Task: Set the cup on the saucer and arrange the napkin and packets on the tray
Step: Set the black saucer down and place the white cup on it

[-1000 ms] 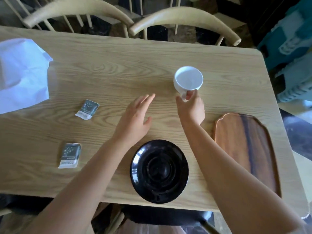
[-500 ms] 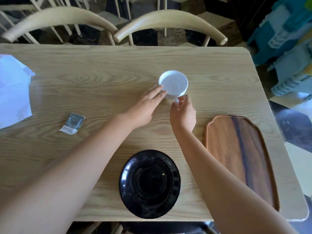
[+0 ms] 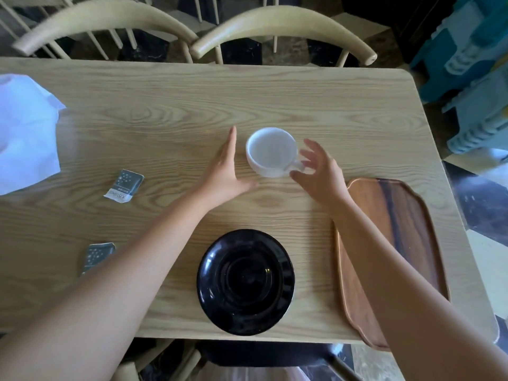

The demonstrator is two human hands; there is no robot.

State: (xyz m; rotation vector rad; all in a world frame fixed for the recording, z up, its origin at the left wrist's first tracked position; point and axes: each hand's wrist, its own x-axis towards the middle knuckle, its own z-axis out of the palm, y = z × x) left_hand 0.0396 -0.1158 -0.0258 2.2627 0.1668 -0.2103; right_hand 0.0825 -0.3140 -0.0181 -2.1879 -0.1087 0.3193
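The white cup [image 3: 270,151] stands upright on the table, its handle pointing right. My left hand [image 3: 225,171] lies flat and open just left of the cup, not touching it. My right hand [image 3: 320,174] is open at the handle side, fingers spread, thumb near the handle. A black saucer [image 3: 245,281] sits at the near edge. The wooden tray [image 3: 390,243] lies to the right, partly under my right forearm. A white napkin [image 3: 24,133] is at the far left. One packet [image 3: 124,185] lies left of centre; a second packet [image 3: 97,255] is partly hidden by my left arm.
The wooden table [image 3: 275,97] ends just past the saucer on the near side. Two pale wooden chairs [image 3: 280,26] stand at the far edge. Blue plastic stools [image 3: 472,64] are stacked off to the right.
Both hands have come off the cup and spread open on either side of it. The cup's handle now points right instead of toward me.
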